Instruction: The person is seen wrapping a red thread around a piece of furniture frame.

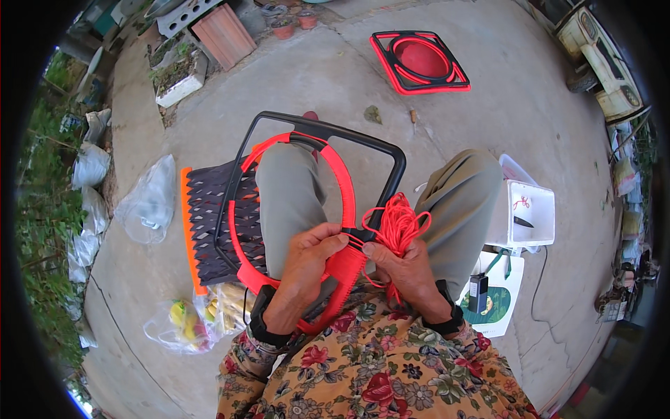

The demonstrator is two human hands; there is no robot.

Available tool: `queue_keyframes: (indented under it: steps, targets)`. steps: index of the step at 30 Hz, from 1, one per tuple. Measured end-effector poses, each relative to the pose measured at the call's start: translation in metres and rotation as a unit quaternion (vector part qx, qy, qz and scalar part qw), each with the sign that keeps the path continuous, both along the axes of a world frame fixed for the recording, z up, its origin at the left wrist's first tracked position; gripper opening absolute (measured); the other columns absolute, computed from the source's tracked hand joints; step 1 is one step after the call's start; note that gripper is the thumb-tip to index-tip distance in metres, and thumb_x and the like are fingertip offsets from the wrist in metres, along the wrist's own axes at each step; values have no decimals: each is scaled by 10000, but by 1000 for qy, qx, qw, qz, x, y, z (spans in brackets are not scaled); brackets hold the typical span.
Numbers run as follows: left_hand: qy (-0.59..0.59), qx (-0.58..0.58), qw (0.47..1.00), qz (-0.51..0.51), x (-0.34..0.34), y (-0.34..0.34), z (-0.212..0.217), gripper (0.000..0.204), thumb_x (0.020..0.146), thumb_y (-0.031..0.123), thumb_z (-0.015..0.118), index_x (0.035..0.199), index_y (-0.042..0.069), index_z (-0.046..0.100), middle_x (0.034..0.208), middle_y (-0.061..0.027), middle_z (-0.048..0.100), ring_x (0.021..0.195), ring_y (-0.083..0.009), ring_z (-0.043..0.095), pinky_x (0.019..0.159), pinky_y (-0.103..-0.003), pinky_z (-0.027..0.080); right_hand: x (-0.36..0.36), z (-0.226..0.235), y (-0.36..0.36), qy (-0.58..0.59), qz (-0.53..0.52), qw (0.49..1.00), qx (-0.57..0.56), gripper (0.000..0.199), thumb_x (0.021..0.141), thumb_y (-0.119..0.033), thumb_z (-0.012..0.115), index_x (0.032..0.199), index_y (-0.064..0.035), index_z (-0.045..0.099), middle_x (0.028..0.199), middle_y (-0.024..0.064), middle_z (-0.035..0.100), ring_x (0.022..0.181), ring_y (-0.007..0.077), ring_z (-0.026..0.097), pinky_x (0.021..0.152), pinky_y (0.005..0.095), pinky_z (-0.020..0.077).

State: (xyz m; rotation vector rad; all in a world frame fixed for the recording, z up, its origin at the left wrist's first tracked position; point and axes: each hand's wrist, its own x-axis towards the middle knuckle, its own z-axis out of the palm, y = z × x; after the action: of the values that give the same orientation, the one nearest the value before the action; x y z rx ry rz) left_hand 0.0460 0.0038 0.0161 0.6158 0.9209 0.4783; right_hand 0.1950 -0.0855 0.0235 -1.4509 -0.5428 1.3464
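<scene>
Across my lap lies a black tubular frame (375,144) with rounded corners and a round ring (341,174) inside it, much of it wrapped in red cord. My left hand (305,269) pinches strands of cord between thumb and finger where the ring meets the frame's side. On the other side of that joint, my right hand (412,272) is closed around a loose bundle of red cord (396,227), its thumb near the joint. Red wrapping also covers the near part of the frame. My palms and some fingers are hidden from view.
On the concrete ahead lies another red-and-black frame (421,61), with a screwdriver-like tool (413,117) nearby. A dark woven panel with an orange edge (185,230) and plastic bags (148,199) are left. At right stand a white foam box (537,213) and a paper bag (499,307).
</scene>
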Motion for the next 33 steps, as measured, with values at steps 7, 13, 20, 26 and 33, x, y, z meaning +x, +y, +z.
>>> queue_keyframes:
  steps: [7, 13, 20, 26, 33]
  targets:
    - [14, -2, 1000, -8, 2, -1, -5, 111, 879, 21, 566, 966, -8, 628, 870, -39, 658, 758, -89, 624, 701, -212, 498, 6, 5, -2, 100, -26, 994, -29, 174, 873, -83, 634, 739, -81, 523, 569, -36, 449, 460, 61, 410, 430, 232, 317]
    - [-15, 26, 999, -41, 2, -4, -15, 159, 862, -9, 589, 1017, -19, 624, 939, -67, 676, 813, -103, 637, 746, -230, 506, 12, 3, -3, 159, -30, 985, -65, 139, 854, -45, 618, 758, -63, 518, 570, -23, 441, 452, 76, 405, 421, 237, 314]
    - [-44, 4, 993, -105, -1, 2, -15, 240, 833, 3, 661, 1067, -31, 624, 967, -78, 682, 859, -116, 637, 778, -240, 509, 15, 6, -6, 178, -47, 981, -60, 56, 846, -54, 616, 829, -33, 567, 603, -12, 502, 476, 63, 444, 437, 227, 347]
    - [-43, -6, 989, -141, 1, 3, -17, 238, 854, 11, 642, 1088, -31, 636, 965, -48, 676, 833, -91, 615, 752, -226, 495, 7, -6, -13, 89, -98, 991, 7, 69, 853, -55, 619, 899, -36, 572, 607, -5, 535, 479, 70, 465, 448, 229, 368]
    - [-3, -51, 989, -139, -1, 9, -1, 156, 892, 100, 606, 982, -20, 650, 818, -9, 658, 632, -43, 580, 526, -171, 440, 1, -5, -15, 316, -108, 942, 17, 121, 888, -99, 562, 995, -45, 540, 573, 7, 504, 445, 95, 439, 456, 248, 370]
